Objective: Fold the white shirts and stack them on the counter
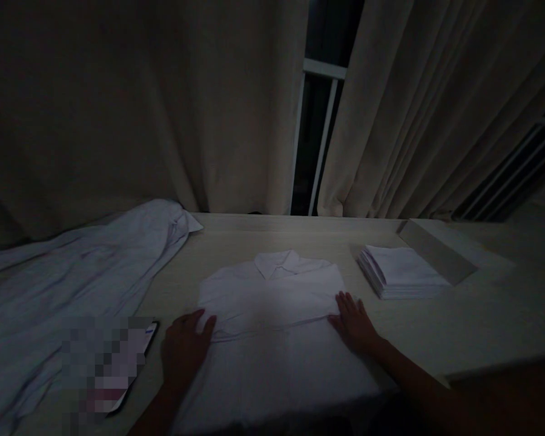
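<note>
A white collared shirt (272,297) lies on the table in front of me, collar pointing away. A crease or fold line runs across it between my hands, and its lower part reaches the near table edge. At the shirt's left edge rests my left hand (186,348), thumb and forefinger apart; its other fingers are partly hidden. My right hand (355,324) lies on the right edge by the same fold, palm down with fingers stretched out.
A crumpled white garment (95,260) covers the table's left side, with a phone (131,369), partly pixelated, beside it. To the right sit a stack of folded white cloth (402,272) and a pale box-like object (440,251). Curtains (236,109) hang behind the table (300,227).
</note>
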Demonstrator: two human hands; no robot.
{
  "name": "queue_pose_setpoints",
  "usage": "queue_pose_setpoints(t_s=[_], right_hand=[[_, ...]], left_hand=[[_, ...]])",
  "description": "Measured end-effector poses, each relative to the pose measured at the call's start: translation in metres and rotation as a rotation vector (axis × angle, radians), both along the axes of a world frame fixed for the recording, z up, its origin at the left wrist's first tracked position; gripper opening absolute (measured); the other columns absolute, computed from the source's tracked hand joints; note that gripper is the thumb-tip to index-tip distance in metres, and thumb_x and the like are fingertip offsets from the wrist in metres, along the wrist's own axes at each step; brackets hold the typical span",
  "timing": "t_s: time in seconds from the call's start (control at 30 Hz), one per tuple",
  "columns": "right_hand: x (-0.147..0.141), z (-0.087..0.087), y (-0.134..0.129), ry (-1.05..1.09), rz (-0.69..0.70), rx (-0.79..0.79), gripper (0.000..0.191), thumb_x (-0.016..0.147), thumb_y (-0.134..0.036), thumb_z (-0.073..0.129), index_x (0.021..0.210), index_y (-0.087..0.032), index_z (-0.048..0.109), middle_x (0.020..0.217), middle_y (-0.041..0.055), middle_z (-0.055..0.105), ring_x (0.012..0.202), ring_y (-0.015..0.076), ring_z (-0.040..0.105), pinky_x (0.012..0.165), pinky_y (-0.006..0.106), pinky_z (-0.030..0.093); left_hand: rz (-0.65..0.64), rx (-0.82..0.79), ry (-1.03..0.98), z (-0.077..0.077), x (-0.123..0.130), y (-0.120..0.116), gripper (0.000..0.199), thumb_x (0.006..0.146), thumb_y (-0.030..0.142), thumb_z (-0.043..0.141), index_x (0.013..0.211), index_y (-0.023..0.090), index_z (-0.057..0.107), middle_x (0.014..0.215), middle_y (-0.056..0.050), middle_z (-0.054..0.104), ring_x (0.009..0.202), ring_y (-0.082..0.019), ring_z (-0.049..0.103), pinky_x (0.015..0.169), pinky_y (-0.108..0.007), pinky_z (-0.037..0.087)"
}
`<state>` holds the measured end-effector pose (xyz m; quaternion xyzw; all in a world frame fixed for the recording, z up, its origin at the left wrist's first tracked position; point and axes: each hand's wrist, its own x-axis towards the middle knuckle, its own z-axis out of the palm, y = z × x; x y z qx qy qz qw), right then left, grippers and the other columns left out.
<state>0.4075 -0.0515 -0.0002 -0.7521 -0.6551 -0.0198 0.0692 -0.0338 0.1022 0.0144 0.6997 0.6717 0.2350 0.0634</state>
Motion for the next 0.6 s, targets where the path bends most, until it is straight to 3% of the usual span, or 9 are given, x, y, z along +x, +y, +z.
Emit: queue_pose_setpoints(t_s=[0.1, 0.2, 0.3, 0.47, 0.6], right_hand=[[0.006, 0.012, 0.03, -0.022, -0.053, 0.103, 0.076, 0.095, -0.062, 0.018, 0.148, -0.008, 0.03, 0.156, 0.0158, 0.021, 0.146, 0.0289, 0.007, 0.116, 0.051, 0.007], [0.014, 0.023, 0.076, 0.016, -0.098, 0.128, 0.081, 0.095, -0.062, 0.019, 0.148, -0.002, 0.025, 0.156, 0.019, 0.017, 0.145, 0.0288, 0.009, 0.116, 0.045, 0.014], [0.018, 0.012, 0.107, 0.069, -0.122, 0.04, 0.083, 0.094, -0.062, 0.021, 0.147, 0.002, 0.026, 0.154, 0.0228, 0.021, 0.144, 0.0314, 0.016, 0.114, 0.046, 0.019], [0.017, -0.028, 0.11, 0.027, -0.135, 0.092, 0.083, 0.094, -0.063, 0.022, 0.147, 0.001, 0.027, 0.153, 0.0234, 0.023, 0.144, 0.0343, 0.015, 0.114, 0.051, 0.016], [0.016, -0.025, 0.109, 0.032, -0.108, 0.089, 0.079, 0.094, -0.061, 0.023, 0.147, -0.003, 0.028, 0.153, 0.022, 0.023, 0.144, 0.0333, 0.015, 0.113, 0.052, 0.016]], left_hand=[[0.013, 0.043, 0.069, 0.001, 0.001, -0.002, 0.057, 0.084, 0.059, 0.042, 0.118, 0.017, 0.061, 0.12, -0.013, 0.058, 0.11, -0.029, 0.051, 0.097, -0.041, 0.037], [0.005, 0.049, 0.075, 0.001, 0.001, -0.002, 0.055, 0.085, 0.057, 0.042, 0.118, 0.016, 0.06, 0.12, -0.013, 0.059, 0.109, -0.029, 0.052, 0.095, -0.04, 0.037], [-0.004, 0.047, 0.063, 0.0, 0.0, -0.003, 0.053, 0.086, 0.055, 0.042, 0.118, 0.016, 0.059, 0.121, -0.013, 0.059, 0.108, -0.028, 0.052, 0.094, -0.041, 0.038], [-0.003, 0.05, 0.033, -0.005, -0.002, -0.002, 0.05, 0.087, 0.052, 0.042, 0.118, 0.016, 0.058, 0.122, -0.012, 0.059, 0.109, -0.028, 0.051, 0.094, -0.041, 0.037], [0.025, 0.048, 0.015, -0.005, -0.002, -0.001, 0.051, 0.086, 0.052, 0.044, 0.119, 0.014, 0.056, 0.122, -0.012, 0.059, 0.109, -0.029, 0.051, 0.093, -0.041, 0.037]])
